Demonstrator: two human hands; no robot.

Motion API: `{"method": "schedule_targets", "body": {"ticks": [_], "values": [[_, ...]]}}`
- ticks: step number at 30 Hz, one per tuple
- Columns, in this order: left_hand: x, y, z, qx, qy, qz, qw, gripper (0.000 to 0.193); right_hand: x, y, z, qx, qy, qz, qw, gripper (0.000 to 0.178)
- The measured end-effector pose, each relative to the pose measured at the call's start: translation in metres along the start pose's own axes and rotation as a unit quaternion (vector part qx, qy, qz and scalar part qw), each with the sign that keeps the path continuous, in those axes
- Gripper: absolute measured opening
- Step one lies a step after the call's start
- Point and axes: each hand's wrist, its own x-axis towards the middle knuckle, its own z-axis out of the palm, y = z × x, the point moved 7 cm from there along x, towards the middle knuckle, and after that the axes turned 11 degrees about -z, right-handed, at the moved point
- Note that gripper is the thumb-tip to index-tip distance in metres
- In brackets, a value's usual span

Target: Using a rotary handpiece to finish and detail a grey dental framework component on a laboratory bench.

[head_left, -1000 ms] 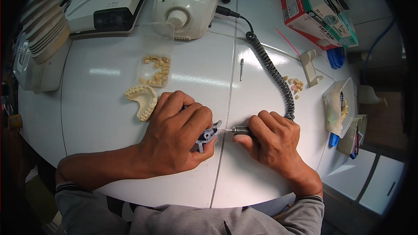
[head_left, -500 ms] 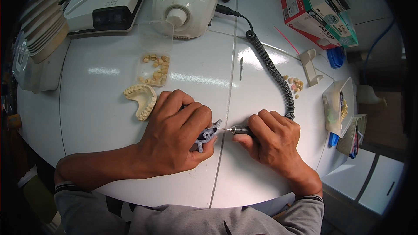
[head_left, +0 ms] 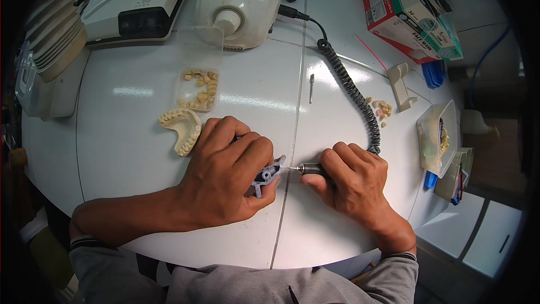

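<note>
My left hand [head_left: 228,174] is closed around a small dull-grey dental framework [head_left: 266,175] with thin arms. Most of that piece is hidden under the fingers. In my right hand [head_left: 355,177] is a dark rotary handpiece [head_left: 309,168], gripped between thumb and fingers and pointing left. Its thin metal bur reaches the framework's right edge; whether it touches I cannot tell. Just beyond my left hand lies a cream dental arch model [head_left: 183,129]. Behind the model, a clear hinged box [head_left: 183,87] holds several tooth-coloured crowns [head_left: 203,88].
A black coiled cord [head_left: 351,87] runs from the white control unit [head_left: 239,8] to the handpiece. Loose tooth-like pieces [head_left: 382,108], a beige handpiece stand [head_left: 400,87] and a plastic tub [head_left: 436,141] are on the right. A spare bur [head_left: 311,88] lies mid-table. A ribbed hose [head_left: 56,39] hangs far left.
</note>
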Motion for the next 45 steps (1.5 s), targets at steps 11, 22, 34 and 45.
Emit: {"method": "schedule_targets", "body": {"ticks": [11,22,34,45], "values": [[-0.0009,-0.0008,0.0004,0.003,0.002,0.0,1.0,0.03,0.0004,-0.0005,0.0001,0.015,-0.004,0.033,0.999,0.052],[-0.0006,-0.0007,0.001,-0.004,0.007,0.002,1.0,0.03,0.001,0.0,0.0004,0.002,0.003,0.002,1.0,0.051],[-0.0011,0.0002,0.0006,-0.014,0.011,-0.001,1.0,0.029,0.0011,-0.0006,0.0005,-0.008,-0.013,0.007,1.0,0.052],[-0.0019,-0.0006,0.0028,-0.01,0.01,-0.004,1.0,0.035,-0.0011,-0.0009,0.0003,-0.004,-0.007,0.027,1.0,0.052]]}}
